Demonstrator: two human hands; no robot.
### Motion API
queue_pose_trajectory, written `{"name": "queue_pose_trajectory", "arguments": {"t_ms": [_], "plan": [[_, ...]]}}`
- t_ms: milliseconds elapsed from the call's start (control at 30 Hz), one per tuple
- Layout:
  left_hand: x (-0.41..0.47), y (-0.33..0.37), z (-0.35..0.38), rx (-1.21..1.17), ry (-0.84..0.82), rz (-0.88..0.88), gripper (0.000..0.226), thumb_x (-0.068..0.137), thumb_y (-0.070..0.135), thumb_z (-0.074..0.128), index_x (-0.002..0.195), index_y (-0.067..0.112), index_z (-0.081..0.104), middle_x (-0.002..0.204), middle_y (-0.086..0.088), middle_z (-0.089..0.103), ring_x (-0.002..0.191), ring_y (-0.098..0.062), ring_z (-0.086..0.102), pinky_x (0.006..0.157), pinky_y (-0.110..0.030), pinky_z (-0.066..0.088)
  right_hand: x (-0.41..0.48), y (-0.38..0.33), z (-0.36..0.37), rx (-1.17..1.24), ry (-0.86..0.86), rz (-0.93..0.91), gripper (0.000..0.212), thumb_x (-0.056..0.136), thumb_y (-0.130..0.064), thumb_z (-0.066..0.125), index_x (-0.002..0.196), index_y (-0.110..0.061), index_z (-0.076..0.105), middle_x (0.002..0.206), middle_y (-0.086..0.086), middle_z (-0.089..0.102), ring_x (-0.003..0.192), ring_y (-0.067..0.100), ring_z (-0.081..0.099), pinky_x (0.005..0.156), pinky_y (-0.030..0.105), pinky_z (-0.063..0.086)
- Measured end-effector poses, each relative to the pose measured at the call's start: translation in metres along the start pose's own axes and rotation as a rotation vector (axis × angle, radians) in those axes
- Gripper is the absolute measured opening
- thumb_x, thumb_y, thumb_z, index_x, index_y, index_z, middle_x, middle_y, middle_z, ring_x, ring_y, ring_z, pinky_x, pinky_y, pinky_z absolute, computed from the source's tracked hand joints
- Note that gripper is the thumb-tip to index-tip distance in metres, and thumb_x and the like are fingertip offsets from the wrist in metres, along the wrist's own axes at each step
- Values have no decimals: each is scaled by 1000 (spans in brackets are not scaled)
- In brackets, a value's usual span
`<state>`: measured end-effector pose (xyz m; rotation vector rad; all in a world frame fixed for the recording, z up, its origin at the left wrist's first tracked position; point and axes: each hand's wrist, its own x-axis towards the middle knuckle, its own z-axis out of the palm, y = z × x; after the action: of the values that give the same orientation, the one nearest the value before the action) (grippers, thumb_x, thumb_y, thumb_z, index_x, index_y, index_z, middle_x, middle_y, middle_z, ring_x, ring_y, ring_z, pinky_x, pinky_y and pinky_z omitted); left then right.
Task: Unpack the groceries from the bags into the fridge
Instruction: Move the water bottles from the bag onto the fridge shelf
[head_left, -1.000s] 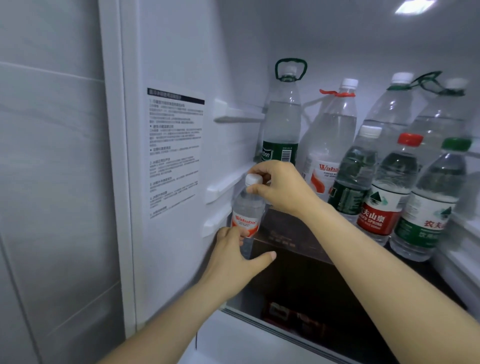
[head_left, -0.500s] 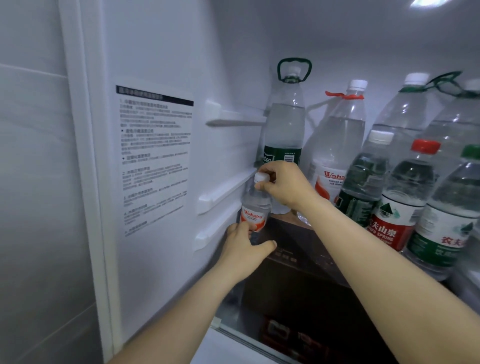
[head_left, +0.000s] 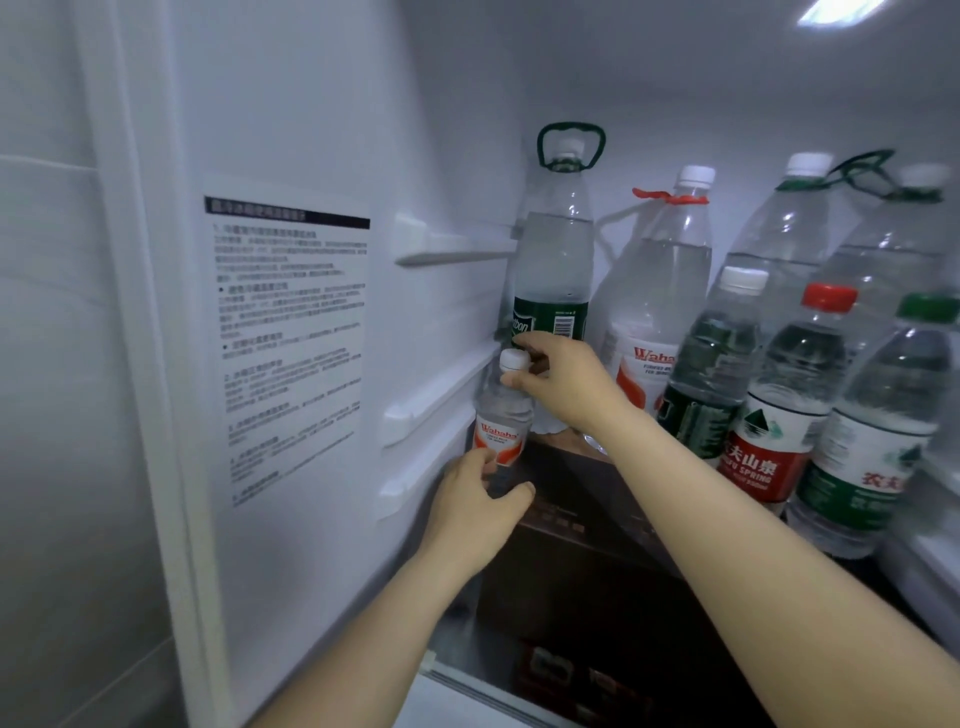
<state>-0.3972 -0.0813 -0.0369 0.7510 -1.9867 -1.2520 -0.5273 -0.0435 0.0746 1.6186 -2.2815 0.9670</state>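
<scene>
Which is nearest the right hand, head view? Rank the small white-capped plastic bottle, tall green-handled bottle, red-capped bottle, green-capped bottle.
1. Small white-capped plastic bottle: in the right hand, left side.
2. Tall green-handled bottle: just behind.
3. Red-capped bottle: to the right.
4. Green-capped bottle: far right.

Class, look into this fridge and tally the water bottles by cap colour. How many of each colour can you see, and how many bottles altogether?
White caps: 6, counting the small bottle
Red caps: 1
Green caps: 1
Total: 8 bottles in view
</scene>
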Motion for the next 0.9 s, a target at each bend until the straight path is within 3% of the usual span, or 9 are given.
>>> {"name": "queue_pose_trajectory", "arguments": {"t_ms": [167,333,467,567,767,900], "plan": [[-25,13,-13,60,26,113,48,85,33,65,130,25,49,128,7,53,113,-8,51,90,-23,44,-24,-15,-27,-11,131,83,43,88,-22,67,130,-16,56,114,0,63,98,14,58,93,32,51],[-58,39,-31,274,-10,325,52,86,39,60,135,27,43,134,8,44,122,-12,45,100,-33,45,-83,-29,-57,-241,182,184,39,87,-21,69,125,-17,60,113,-1,66,99,13,59,91,30,50],[-84,49,-41,182,-92,385,53,88,38,61,137,33,40,139,15,41,126,-5,42,99,-22,39,-156,-41,-66,-230,308,332,43,86,-24,70,127,-22,60,119,-5,65,106,9,60,94,32,51],[-104,49,-40,128,-163,437,51,88,36,61,136,32,42,133,16,44,121,-2,44,94,-17,37,-213,-51,-66,-237,391,446,41,84,-29,71,123,-26,62,114,-11,65,100,5,59,90,31,53],[-154,32,-19,9,-341,502,46,85,28,65,129,26,51,123,14,51,113,-1,51,89,-12,39,-325,-80,-52,-250,523,638,35,84,-19,73,118,-21,65,106,-5,67,96,12,62,89,34,52],[-196,19,-2,-6,-504,509,46,83,22,67,127,23,53,121,11,53,113,-5,53,95,-20,41,-393,-94,-32,-252,561,792,35,85,-21,71,119,-22,64,108,-8,64,97,9,60,91,31,51]]}}
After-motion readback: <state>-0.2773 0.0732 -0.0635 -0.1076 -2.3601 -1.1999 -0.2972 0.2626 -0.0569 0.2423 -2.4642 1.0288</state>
